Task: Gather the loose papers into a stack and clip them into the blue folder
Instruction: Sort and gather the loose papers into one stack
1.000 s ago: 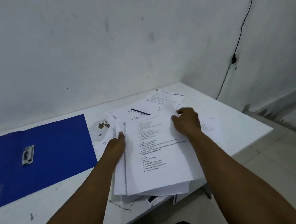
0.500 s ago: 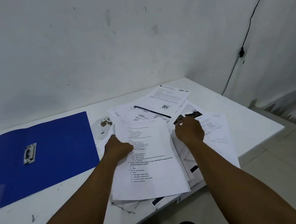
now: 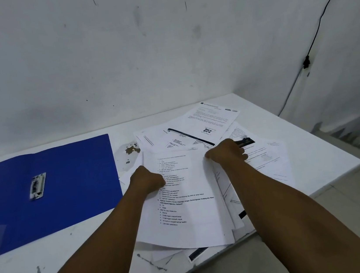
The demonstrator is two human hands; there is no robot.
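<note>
Left hand [image 3: 146, 179]: fingers curled, gripping the left edge of the top sheet [image 3: 187, 199].
Right hand [image 3: 227, 152]: curled, pinching that sheet's far right corner.
Papers [image 3: 207, 123]: fanned loosely over the table [image 3: 313, 148], right of centre.
Folder [image 3: 71, 185]: lying open at left, clip [image 3: 37, 186] showing, apart from the papers.

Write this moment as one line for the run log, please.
phase: gathering | left hand: grips papers left edge | right hand: on sheets beside | blue folder: open, clip bare
</note>
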